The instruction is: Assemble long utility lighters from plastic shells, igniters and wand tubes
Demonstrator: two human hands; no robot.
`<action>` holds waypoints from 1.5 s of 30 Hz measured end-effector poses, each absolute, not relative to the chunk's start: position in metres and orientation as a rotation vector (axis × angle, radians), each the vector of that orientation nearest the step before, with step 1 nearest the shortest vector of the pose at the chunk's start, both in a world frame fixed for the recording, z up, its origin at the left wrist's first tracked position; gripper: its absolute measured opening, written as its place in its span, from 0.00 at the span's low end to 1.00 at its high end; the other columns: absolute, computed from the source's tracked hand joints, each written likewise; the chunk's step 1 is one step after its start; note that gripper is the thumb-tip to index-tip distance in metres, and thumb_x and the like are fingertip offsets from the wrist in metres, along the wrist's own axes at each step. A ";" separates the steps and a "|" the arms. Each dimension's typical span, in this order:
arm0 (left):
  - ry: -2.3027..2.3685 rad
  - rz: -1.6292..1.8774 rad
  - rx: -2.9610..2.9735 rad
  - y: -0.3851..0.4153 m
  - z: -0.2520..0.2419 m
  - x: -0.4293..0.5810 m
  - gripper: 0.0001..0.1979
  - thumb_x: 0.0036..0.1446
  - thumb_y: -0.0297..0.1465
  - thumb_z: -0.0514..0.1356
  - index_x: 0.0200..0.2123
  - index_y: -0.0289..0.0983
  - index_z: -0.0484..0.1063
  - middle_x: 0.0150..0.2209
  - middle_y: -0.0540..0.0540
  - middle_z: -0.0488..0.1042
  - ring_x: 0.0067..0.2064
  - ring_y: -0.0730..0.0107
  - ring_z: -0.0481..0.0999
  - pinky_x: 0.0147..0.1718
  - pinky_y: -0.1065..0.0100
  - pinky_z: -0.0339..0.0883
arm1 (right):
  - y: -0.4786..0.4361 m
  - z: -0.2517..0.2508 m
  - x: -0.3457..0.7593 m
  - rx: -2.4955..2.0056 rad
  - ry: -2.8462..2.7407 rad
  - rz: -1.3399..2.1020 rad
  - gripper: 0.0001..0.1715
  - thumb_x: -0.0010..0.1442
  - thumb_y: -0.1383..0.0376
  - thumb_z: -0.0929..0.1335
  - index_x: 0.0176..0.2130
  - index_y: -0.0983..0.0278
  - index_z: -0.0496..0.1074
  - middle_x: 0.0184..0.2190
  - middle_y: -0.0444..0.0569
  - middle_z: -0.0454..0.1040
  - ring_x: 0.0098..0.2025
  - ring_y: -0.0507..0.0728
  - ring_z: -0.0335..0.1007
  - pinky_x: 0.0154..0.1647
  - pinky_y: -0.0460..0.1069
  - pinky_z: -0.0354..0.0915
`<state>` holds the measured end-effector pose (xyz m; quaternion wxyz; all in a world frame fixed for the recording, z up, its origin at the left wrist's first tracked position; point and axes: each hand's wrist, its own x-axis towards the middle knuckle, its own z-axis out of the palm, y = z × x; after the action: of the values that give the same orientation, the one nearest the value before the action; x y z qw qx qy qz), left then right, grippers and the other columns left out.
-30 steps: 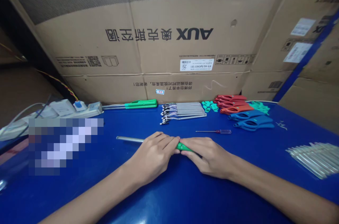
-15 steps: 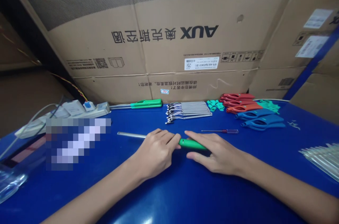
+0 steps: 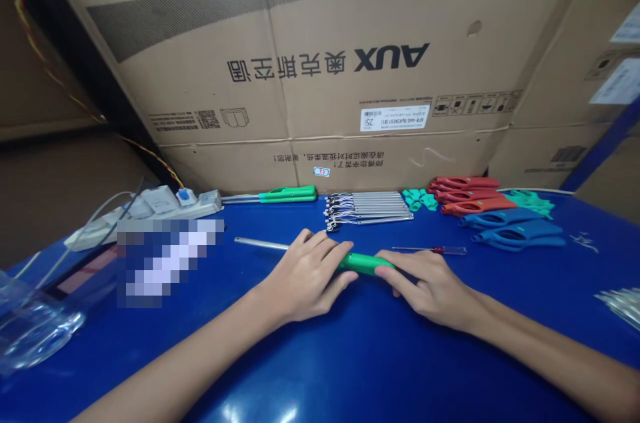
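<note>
A long lighter with a green handle (image 3: 364, 263) and a thin metal tube (image 3: 260, 244) lies across the blue table (image 3: 350, 356). My left hand (image 3: 307, 273) rests over the joint of tube and handle, fingers curled on it. My right hand (image 3: 430, 283) presses on the right end of the green handle with its fingers closed around it. The middle stretch of the green handle shows between the two hands.
At the back lie another green lighter (image 3: 287, 194), a row of metal tubes (image 3: 370, 207), red handles (image 3: 465, 191), blue handles (image 3: 515, 231) and green parts (image 3: 533, 201). A small screwdriver (image 3: 433, 250) is beside my right hand. A power strip (image 3: 165, 205) sits left, cardboard boxes (image 3: 320, 63) behind.
My hands have drawn apart along the lighter, so more of the green handle shows between them. The view has shifted, with things sliding right in the picture.
</note>
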<state>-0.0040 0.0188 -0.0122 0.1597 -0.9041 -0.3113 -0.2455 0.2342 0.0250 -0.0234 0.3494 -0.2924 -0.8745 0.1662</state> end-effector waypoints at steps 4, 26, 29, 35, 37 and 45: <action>-0.909 -0.640 -2.582 0.019 -0.011 -0.005 0.22 0.62 0.40 0.61 0.53 0.32 0.66 0.41 0.40 0.77 0.41 0.55 0.74 0.40 0.56 0.64 | 0.021 -0.021 0.228 -0.908 -2.105 0.726 0.17 0.69 0.57 0.62 0.39 0.65 0.76 0.17 0.41 0.70 0.19 0.50 0.67 0.24 0.44 0.64; -0.889 -0.550 -2.750 0.015 -0.009 -0.004 0.16 0.72 0.32 0.43 0.42 0.33 0.69 0.30 0.45 0.75 0.27 0.65 0.74 0.23 0.66 0.67 | 0.030 -0.023 0.239 -0.686 -2.384 0.131 0.14 0.66 0.60 0.66 0.37 0.68 0.75 0.24 0.47 0.71 0.26 0.53 0.67 0.30 0.48 0.62; -0.883 -0.547 -2.796 0.012 -0.008 -0.003 0.16 0.72 0.31 0.43 0.42 0.33 0.69 0.29 0.46 0.74 0.26 0.66 0.73 0.22 0.67 0.64 | 0.028 -0.024 0.239 -0.632 -2.435 0.088 0.16 0.67 0.62 0.63 0.32 0.68 0.73 0.22 0.46 0.69 0.25 0.52 0.63 0.28 0.48 0.58; -0.830 -0.615 -2.817 0.011 -0.008 -0.004 0.15 0.71 0.30 0.44 0.40 0.33 0.69 0.28 0.47 0.73 0.25 0.66 0.73 0.22 0.67 0.61 | 0.023 -0.026 0.239 -0.563 -2.439 0.128 0.18 0.68 0.63 0.62 0.29 0.67 0.71 0.22 0.45 0.67 0.24 0.51 0.59 0.28 0.47 0.56; -0.861 -0.602 -2.833 0.012 -0.009 -0.005 0.15 0.71 0.30 0.44 0.41 0.33 0.69 0.28 0.47 0.73 0.25 0.66 0.73 0.22 0.67 0.61 | 0.024 -0.025 0.239 -0.600 -2.436 0.182 0.17 0.67 0.62 0.62 0.30 0.67 0.71 0.22 0.45 0.67 0.24 0.51 0.60 0.28 0.47 0.56; -1.113 -0.562 -2.926 0.018 -0.015 -0.012 0.19 0.70 0.39 0.49 0.59 0.37 0.61 0.50 0.40 0.76 0.48 0.58 0.78 0.45 0.59 0.73 | 0.037 -0.017 0.242 -0.978 -2.418 0.648 0.25 0.68 0.53 0.62 0.25 0.65 0.67 0.21 0.43 0.66 0.23 0.49 0.58 0.25 0.45 0.52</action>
<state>-0.0122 0.0181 -0.0151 -0.0197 -0.9198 -0.3498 -0.1767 0.2424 0.0372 -0.0167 0.2252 -0.3545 -0.8765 0.2351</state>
